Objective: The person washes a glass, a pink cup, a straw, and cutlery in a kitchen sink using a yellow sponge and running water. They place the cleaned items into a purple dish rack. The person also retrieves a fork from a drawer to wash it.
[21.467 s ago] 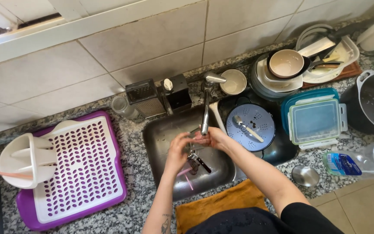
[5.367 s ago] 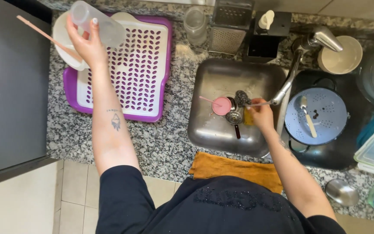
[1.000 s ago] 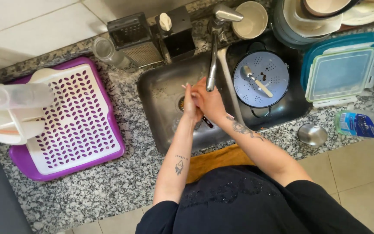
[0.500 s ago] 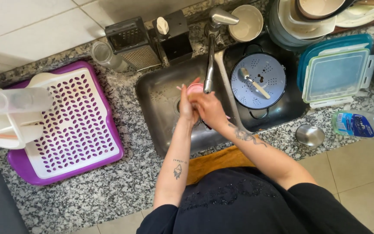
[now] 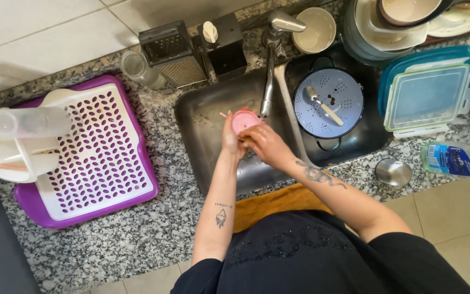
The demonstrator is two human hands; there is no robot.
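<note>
Over the steel sink point(image 5: 208, 117) my left hand point(image 5: 228, 139) holds a small round pink lid point(image 5: 244, 120) just left of the tap spout point(image 5: 268, 81). My right hand point(image 5: 262, 144) presses against the lid from the lower right, fingers curled on something I cannot make out. A thin pink stick pokes out left of the lid. Both wrists are wet.
A purple and white drying rack point(image 5: 91, 158) with a clear bottle point(image 5: 31, 122) sits left. A glass point(image 5: 135, 68), a grater point(image 5: 171, 54), a blue colander lid with a spoon point(image 5: 328, 103), stacked dishes point(image 5: 393, 24), a lidded container point(image 5: 428, 95) and a plastic bottle point(image 5: 458, 159) surround the sink.
The pink lid has come up out of the sink into my left hand, and both hands have risen toward the tap. The view has tilted slightly.
</note>
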